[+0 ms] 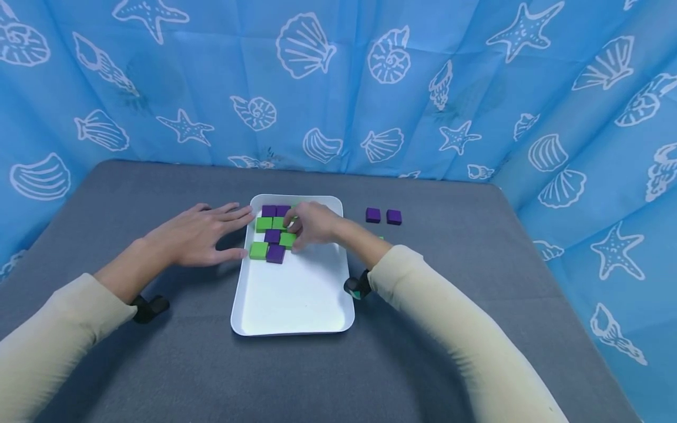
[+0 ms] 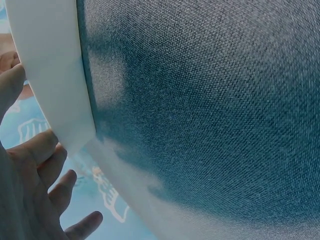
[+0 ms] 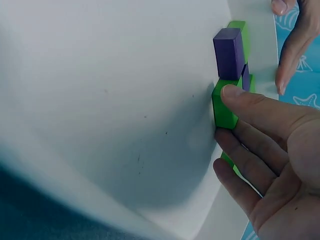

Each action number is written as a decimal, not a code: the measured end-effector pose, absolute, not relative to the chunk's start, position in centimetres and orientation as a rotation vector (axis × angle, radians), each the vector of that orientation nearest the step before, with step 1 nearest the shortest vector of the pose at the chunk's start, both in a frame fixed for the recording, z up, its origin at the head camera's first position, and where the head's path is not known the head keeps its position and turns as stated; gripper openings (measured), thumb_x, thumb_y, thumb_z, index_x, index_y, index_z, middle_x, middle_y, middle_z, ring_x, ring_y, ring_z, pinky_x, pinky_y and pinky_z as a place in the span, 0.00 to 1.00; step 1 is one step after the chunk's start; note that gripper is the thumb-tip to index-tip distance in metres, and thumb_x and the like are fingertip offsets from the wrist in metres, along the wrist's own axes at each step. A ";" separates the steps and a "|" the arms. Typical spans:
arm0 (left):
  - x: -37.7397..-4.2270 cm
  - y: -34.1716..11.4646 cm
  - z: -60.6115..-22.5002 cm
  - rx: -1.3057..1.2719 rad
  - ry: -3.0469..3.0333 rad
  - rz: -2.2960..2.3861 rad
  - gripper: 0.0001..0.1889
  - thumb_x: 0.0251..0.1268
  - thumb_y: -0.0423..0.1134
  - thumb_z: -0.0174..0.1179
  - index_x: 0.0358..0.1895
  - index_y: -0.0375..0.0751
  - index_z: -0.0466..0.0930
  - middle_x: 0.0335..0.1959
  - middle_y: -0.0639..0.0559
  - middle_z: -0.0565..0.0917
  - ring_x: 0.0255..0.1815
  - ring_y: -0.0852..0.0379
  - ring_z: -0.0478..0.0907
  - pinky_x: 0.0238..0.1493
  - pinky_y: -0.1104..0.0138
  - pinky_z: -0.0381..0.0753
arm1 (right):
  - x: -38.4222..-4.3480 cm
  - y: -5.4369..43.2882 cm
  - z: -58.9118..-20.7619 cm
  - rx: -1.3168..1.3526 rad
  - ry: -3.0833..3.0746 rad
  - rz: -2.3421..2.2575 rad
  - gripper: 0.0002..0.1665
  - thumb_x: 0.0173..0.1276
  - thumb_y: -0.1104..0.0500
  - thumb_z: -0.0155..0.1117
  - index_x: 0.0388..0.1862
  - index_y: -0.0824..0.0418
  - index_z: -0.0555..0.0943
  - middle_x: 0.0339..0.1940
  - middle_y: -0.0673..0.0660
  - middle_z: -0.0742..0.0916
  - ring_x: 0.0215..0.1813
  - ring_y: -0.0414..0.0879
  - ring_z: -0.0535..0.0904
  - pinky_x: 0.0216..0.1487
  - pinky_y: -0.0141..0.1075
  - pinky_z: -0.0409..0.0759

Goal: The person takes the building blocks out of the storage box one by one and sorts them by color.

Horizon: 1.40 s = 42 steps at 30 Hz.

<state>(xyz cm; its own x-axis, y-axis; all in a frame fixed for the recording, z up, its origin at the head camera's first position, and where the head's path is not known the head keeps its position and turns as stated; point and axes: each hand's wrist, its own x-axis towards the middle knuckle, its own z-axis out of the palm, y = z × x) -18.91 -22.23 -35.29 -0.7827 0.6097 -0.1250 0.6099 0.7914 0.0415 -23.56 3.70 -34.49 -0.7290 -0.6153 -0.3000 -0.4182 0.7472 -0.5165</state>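
Observation:
A white tray (image 1: 293, 299) holds green and purple blocks set close together at its far left part. My right hand (image 1: 317, 223) reaches over the tray from the right. In the right wrist view, its thumb lies on a green block (image 3: 225, 112), with fingers at the block's side, pinching it. That block stands against a purple block (image 3: 229, 54). My left hand (image 1: 203, 235) is at the tray's left side, fingers extended, fingertips right at the rim. In the left wrist view, its spread fingers (image 2: 42, 147) lie along the tray's outer wall (image 2: 60, 80).
On the grey table (image 1: 449, 282), right of the tray, lie two purple blocks, one (image 1: 372, 215) beside the other (image 1: 394, 217). A bit of green (image 1: 381, 238) shows behind the right forearm. A blue shell-patterned curtain (image 1: 338, 88) hangs behind the table and along its right side.

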 end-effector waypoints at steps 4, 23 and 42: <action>-18.9 -22.1 -35.3 0.978 2.846 -0.003 0.44 0.69 0.69 0.48 0.78 0.43 0.57 0.78 0.43 0.59 0.77 0.36 0.56 0.65 0.32 0.59 | -23.6 3.7 -34.5 -0.772 2.481 -0.585 0.33 0.56 0.62 0.79 0.62 0.63 0.79 0.55 0.55 0.87 0.57 0.44 0.83 0.59 0.34 0.77; -18.8 -22.0 -35.2 0.962 2.850 -0.030 0.45 0.68 0.70 0.48 0.78 0.43 0.57 0.78 0.43 0.59 0.77 0.36 0.56 0.65 0.32 0.59 | -23.8 5.8 -32.8 -0.879 2.419 -0.619 0.30 0.59 0.65 0.76 0.61 0.64 0.79 0.55 0.57 0.87 0.56 0.44 0.83 0.58 0.33 0.78; -18.8 -22.0 -35.3 0.964 2.860 -0.015 0.44 0.68 0.69 0.48 0.78 0.43 0.57 0.78 0.44 0.59 0.77 0.37 0.56 0.66 0.33 0.59 | -21.3 14.7 -27.8 -0.980 2.461 -0.670 0.27 0.60 0.65 0.74 0.60 0.63 0.81 0.55 0.55 0.86 0.57 0.46 0.83 0.59 0.44 0.80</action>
<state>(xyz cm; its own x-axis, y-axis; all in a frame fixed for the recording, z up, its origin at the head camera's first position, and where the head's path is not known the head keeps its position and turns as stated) -18.76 -22.02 -35.30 -0.7890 0.6026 -0.1202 0.6038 0.7966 0.0302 -21.29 14.73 -27.78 -0.6710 -0.7168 -0.1895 -0.5218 0.6381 -0.5661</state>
